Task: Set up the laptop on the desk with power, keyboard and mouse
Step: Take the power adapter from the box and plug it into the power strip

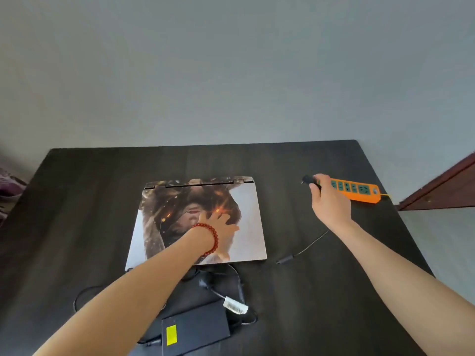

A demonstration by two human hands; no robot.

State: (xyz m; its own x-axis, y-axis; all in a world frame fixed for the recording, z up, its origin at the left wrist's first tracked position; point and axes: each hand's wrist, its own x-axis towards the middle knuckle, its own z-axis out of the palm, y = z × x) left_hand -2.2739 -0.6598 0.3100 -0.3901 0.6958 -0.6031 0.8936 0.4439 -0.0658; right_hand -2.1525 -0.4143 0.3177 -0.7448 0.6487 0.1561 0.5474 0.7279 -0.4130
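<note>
While my left hand rests flat, fingers spread, on the closed laptop mid-desk, my right hand grips a black plug at the orange power strip — the power brick lies nearest me.

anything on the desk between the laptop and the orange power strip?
Only the right hand, gripping a black plug at the orange power strip's near end. Toward the laptop, the desk is bare in the head view.

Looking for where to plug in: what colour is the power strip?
Orange, with green sockets; the power strip shows in the head view, at the desk's far right.
</note>
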